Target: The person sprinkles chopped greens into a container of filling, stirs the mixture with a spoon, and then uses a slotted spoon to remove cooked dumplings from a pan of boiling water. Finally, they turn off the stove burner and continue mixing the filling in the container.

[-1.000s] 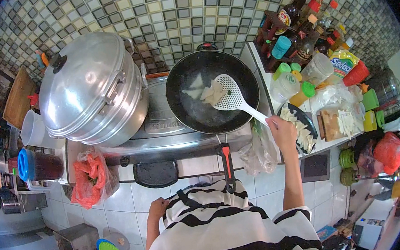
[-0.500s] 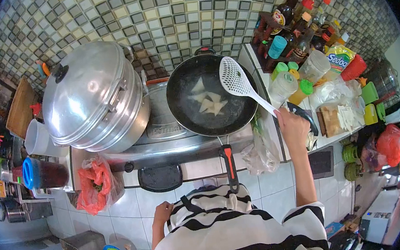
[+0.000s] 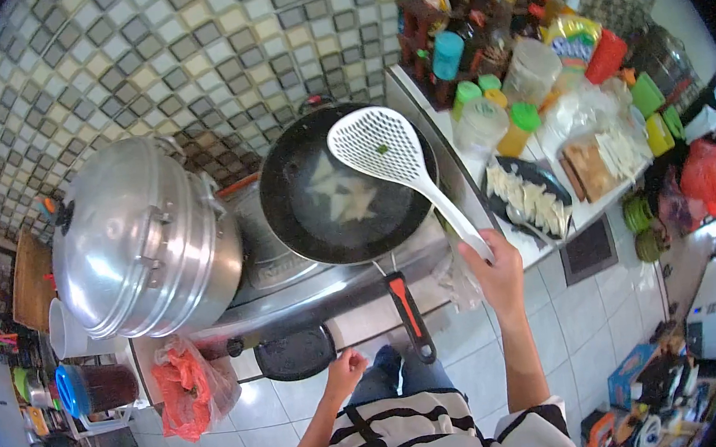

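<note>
My right hand (image 3: 497, 272) is wrapped round the handle of a white perforated skimmer (image 3: 378, 145). The skimmer's head is over the upper right of a dark frying pan (image 3: 289, 231), with a small green bit on it. Several pale folded pieces (image 3: 340, 197) lie in liquid in the pan, left of and below the skimmer's head. The pan's black and red handle (image 3: 406, 310) points toward me. My left hand (image 3: 347, 369) is below a black tray (image 3: 295, 353), fingers curled together; nothing visible is in it.
A large metal steamer (image 3: 142, 246) stands left of the pan. On the right counter are a dark plate of dumplings (image 3: 530, 197), a board with white strips (image 3: 601, 165), jars and bottles. A red plastic bag (image 3: 185, 386) hangs at the lower left.
The view has tilted and shifted. The skimmer has moved left over the pan, its head now more face-on. My left hand has come up and right, nearer the pan handle. The dumpling plate is now uncovered.
</note>
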Demonstrator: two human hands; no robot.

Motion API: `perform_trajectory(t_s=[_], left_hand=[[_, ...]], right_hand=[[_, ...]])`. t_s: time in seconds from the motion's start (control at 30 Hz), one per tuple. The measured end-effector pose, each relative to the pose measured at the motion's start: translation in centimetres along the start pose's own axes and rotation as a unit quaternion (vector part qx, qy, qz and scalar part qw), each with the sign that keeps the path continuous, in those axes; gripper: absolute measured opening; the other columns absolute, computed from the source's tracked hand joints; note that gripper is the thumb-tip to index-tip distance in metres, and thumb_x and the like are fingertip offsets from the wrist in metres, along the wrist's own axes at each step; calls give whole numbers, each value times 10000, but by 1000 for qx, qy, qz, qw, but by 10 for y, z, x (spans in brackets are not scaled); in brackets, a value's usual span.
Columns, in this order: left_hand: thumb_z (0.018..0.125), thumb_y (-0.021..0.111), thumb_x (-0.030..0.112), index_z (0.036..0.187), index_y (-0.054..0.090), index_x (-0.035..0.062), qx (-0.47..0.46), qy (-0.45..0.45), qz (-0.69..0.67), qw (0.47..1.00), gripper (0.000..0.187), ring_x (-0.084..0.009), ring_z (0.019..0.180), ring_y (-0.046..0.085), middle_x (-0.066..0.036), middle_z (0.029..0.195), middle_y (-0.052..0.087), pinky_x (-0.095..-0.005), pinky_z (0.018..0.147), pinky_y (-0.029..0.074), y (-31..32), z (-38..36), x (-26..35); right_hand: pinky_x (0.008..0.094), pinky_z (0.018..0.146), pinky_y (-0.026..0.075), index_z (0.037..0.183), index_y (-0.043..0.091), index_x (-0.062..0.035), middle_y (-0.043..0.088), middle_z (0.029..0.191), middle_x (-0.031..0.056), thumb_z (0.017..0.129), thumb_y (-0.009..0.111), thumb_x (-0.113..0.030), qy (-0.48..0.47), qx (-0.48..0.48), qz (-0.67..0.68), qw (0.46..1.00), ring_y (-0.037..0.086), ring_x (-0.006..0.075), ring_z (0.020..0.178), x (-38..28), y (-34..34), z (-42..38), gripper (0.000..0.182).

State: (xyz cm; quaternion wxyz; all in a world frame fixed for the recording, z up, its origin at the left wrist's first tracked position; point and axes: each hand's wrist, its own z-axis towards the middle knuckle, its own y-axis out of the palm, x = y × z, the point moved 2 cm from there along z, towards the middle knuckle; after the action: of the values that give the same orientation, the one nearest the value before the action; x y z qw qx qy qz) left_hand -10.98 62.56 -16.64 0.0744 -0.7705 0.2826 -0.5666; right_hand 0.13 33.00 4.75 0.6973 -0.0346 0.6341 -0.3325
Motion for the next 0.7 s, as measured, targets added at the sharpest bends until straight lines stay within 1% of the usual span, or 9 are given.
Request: perform_trajectory(t_s=[0.07, 0.13, 0.2, 0.27, 0.4, 0.43, 0.53, 0.63, 0.7], left_hand=[[786, 624, 177, 833, 541, 23, -16, -19, -17, 1000, 181, -127, 606, 568, -71, 722, 601, -247, 577, 457, 18, 12, 8], [809, 571, 65, 846, 521, -4, -29, -4, -142, 989, 92, -70, 678, 566, -31, 729, 589, -217, 588, 450, 31, 24, 25], [831, 555, 102, 846, 533, 5, -17, 9, -128, 992, 101, -65, 649, 554, -33, 724, 591, -212, 580, 443, 37, 34, 55], [862, 521, 135, 865, 546, 5, 26, 32, -104, 994, 133, -69, 639, 549, -33, 722, 590, -212, 587, 442, 55, 44, 40], [859, 489, 124, 879, 555, 21, 116, 86, -267, 953, 124, -97, 619, 523, -56, 733, 575, -221, 550, 408, 86, 68, 40], [873, 476, 166, 847, 554, 21, 87, 45, -231, 968, 166, -93, 613, 508, -67, 743, 571, -227, 527, 391, 86, 76, 36], [919, 407, 355, 748, 531, 23, 159, 47, -122, 979, 394, -89, 525, 477, -40, 633, 535, -212, 460, 343, 100, 94, 64], [904, 439, 374, 741, 577, -21, 209, 17, -101, 973, 449, -76, 495, 463, -57, 608, 564, -221, 470, 365, 105, 105, 67], [903, 440, 384, 723, 580, -24, 246, 47, -109, 962, 468, -80, 494, 467, -65, 604, 570, -214, 458, 359, 111, 109, 72]], right_hand=[[277, 445, 378, 896, 613, -45, 591, 624, 80, 766, 646, -243, 2, -11, -33, 999, 520, 136, 489, -3, -3, -4, 239], [290, 451, 396, 914, 612, -71, 601, 647, 90, 756, 652, -246, -3, -22, -59, 998, 558, 169, 508, 2, -6, -3, 239], [326, 442, 404, 950, 595, -121, 596, 661, 82, 740, 650, -245, -173, -1, -168, 970, 579, 228, 538, 6, -9, -2, 250], [334, 426, 406, 912, 574, -135, 556, 605, 35, 721, 649, -232, -197, 14, -191, 961, 571, 223, 517, 4, -16, -2, 227], [297, 399, 406, 807, 532, -128, 478, 551, 6, 686, 626, -192, -286, 33, -254, 923, 536, 180, 462, 17, -29, -2, 166], [294, 398, 410, 803, 537, -123, 488, 548, 8, 681, 608, -179, -327, 30, -257, 909, 551, 178, 477, 23, -31, -1, 152], [286, 402, 422, 758, 551, -113, 517, 542, 15, 664, 582, -158, -376, 30, -231, 897, 578, 183, 503, 41, -33, -2, 109], [287, 418, 440, 665, 569, -105, 555, 539, 31, 642, 578, -145, -396, 54, -185, 898, 602, 201, 522, 55, -26, -7, 47], [294, 429, 450, 612, 578, -101, 574, 541, 43, 632, 582, -141, -397, 77, -166, 899, 612, 213, 531, 63, -26, -9, 45]])
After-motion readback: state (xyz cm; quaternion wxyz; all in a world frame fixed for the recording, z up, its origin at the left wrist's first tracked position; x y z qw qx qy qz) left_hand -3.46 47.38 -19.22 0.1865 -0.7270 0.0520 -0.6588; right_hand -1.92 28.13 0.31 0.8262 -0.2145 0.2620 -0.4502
